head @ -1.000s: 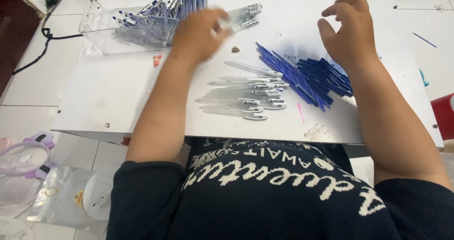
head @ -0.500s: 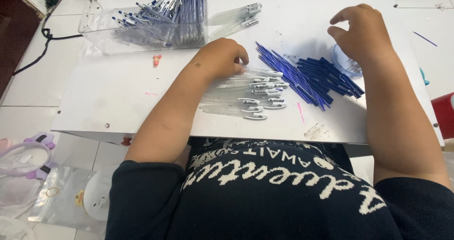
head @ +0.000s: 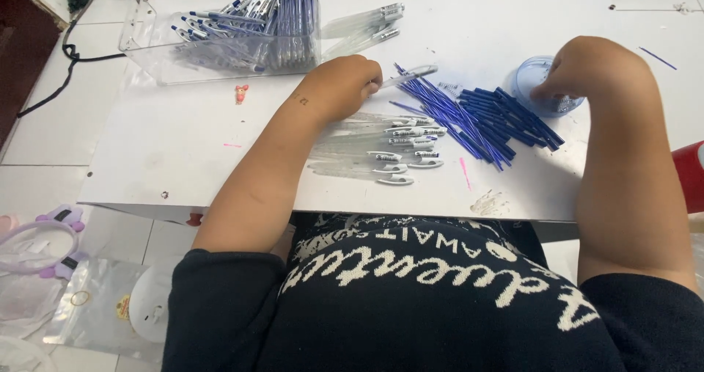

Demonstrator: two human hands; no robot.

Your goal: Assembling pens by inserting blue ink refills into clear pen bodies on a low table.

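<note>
Clear pen barrel point(head: 411, 74) pinched in left hand point(head: 345, 86), right hand point(head: 587, 67) fingering one blue dish point(head: 529, 78) (grip unclear)

A clear plastic packet point(head: 88, 306) lies flat on the tiled floor at lower left, below the white surface point(head: 183, 144); a small yellow-and-red label point(head: 123, 307) sits on it. A clear, box-shaped plastic container point(head: 220, 34) stands at the surface's far left corner. No signs or screens are visible.
</note>
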